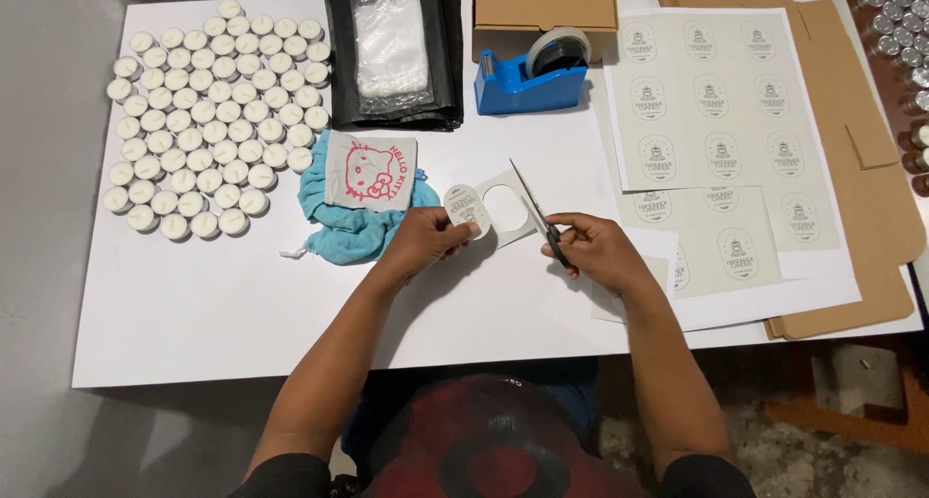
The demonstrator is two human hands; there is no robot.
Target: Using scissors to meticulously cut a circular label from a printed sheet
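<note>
Looks like the cutting step is basically at its end for this piece: the left hand [426, 239] pinches a freshly cut oval label [465, 208] between thumb and fingertips, and the square offcut [503, 208] with the oval hole in it sits right beside it, touching or nearly so, on the white tabletop [223, 304]. The right hand [595, 251] has its fingers closed through the handles of a pair of scissors [534, 211], blades pointing up and away over the offcut; can't really tell if the blades are fully shut, they look about together. My guess is the next bit needs the label freed from the leftover paper and the scissors kept out of the way so the edge doesn't get nicked. As for the printed stuff: a pale sheet of oval labels [706, 96] in rows lies to the right, overlapping a partly cut sheet [721, 251] below it, both resting on flat brown cardboard [852, 159]. Top centre there's a brown cardboard box [542, 9] with a blue tape dispenser [527, 77] in front of it. Left of that, a clear plastic bag [390, 43] lies on something black. Near the left hand is a blue cloth [348, 222] with a small white drawstring pouch [370, 169] with a red cartoon cat print on top. Far left, a big cluster of white tealight candles [208, 120].
</note>
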